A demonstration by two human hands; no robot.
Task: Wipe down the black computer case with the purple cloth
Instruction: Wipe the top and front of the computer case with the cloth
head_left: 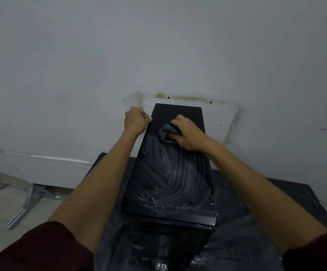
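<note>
No legible text or labels.

One computer case [170,182]; one cloth [165,135]; two hands: left hand [136,121], right hand [189,133]

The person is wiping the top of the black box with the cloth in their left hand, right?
Not quite. The head view shows the cloth in the right hand, wiping the top of the black box. The left hand grips the box's far left edge.
</note>
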